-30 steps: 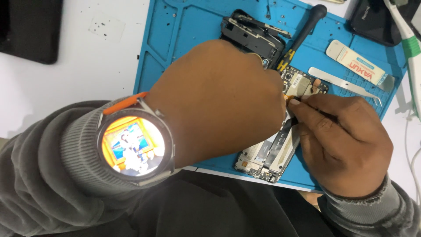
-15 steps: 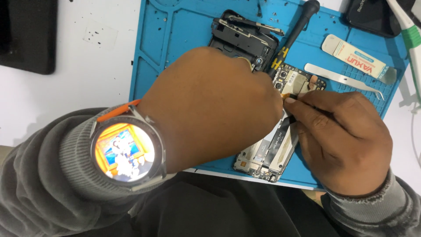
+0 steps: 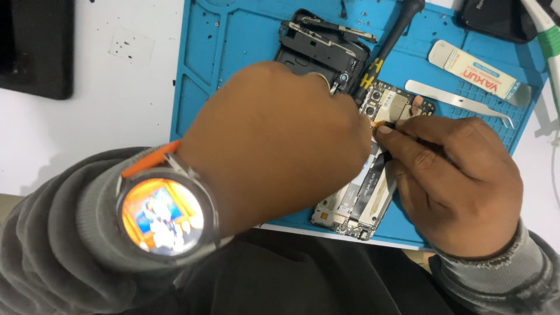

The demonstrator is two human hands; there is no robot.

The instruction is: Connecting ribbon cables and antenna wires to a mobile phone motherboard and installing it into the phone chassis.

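White bench (image 3: 87,134), blue mat (image 3: 233,70). Left hand (image 3: 274,140) closed, pinning the opened phone (image 3: 361,201); right hand (image 3: 461,175) pinches what looks like a thin pick at the board (image 3: 391,105). A slip could tear the flex. Screwdriver (image 3: 391,41), tweezers (image 3: 461,102) beyond.

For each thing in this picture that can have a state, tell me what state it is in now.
Phone: opened, back removed, board and flex cable exposed, lying on the blue mat.
Black back frame: detached, lying apart on the mat.
Screwdriver: lying unused.
Metal tweezers: lying unused.
Wristwatch: screen lit.
Left hand: resting over the phone.
Right hand: pinching a thin tool at the board.
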